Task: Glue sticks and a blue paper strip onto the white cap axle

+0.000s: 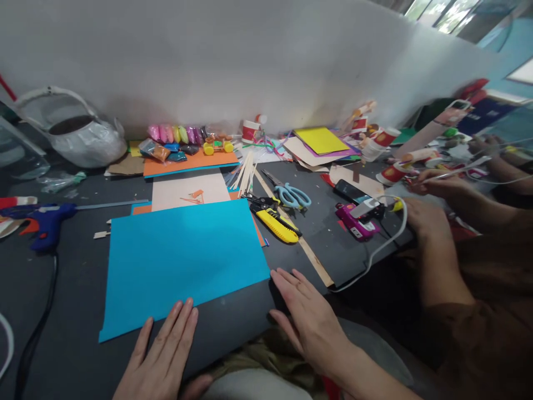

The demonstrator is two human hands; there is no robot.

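Observation:
A sheet of blue paper (183,261) lies flat on the dark table in front of me. My left hand (162,350) has its fingers stretched out, their tips touching the sheet's near edge. At the sheet's near right corner, my right hand (306,314) rests with extended fingers and the thumb held apart. Neither hand grips anything. Beyond the blue paper lies a pale sheet (187,186) with small orange scraps (195,194) on it. A yellow utility knife (277,225) and blue-handled scissors (293,195) lie to the right of the sheet.
Left stands a blue glue gun (48,225) with a cord. Wooden sticks (245,175), a wooden strip (312,258), clay packets (179,134) and a yellow sheet (320,140) lie farther back. A phone (353,193) and white cable (400,233) are near another person's arm (437,255) at right.

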